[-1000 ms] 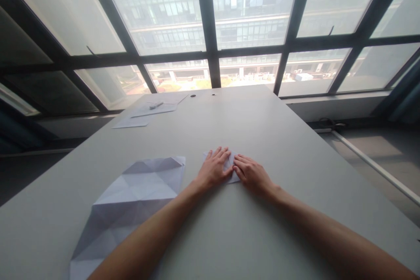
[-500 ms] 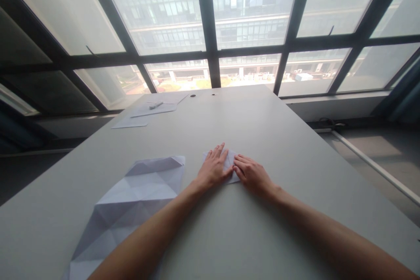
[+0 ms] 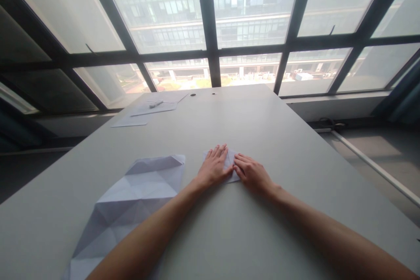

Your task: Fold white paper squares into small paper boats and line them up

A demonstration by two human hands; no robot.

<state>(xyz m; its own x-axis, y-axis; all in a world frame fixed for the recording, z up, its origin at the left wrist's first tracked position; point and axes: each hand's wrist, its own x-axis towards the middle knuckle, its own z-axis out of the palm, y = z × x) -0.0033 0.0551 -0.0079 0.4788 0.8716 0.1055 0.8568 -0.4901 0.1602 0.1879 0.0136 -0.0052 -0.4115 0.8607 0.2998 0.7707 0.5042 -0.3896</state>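
Note:
A small folded piece of white paper [image 3: 230, 157] lies on the white table [image 3: 249, 127], partly hidden under both hands. Flat across its left part rests my left hand [image 3: 214, 164], fingers stretched out and slightly spread, with the thumb towards the middle of the paper. My right hand [image 3: 252, 170] is at the paper's right side, fingers bent and pressed together on its edge. The two hands almost meet at the thumb and fingertips. To the left, a large creased sheet of white paper [image 3: 138, 186] lies partly under my left forearm.
Flat white sheets [image 3: 129, 121] lie at the far left of the table, with a small whitish stick-like object [image 3: 156, 104] on top. A round hole [image 3: 193, 95] is near the back edge. Beyond stand large windows with dark frames [image 3: 213, 70].
My left fingers have shifted very slightly on the folded paper. Otherwise the hands and papers look the same.

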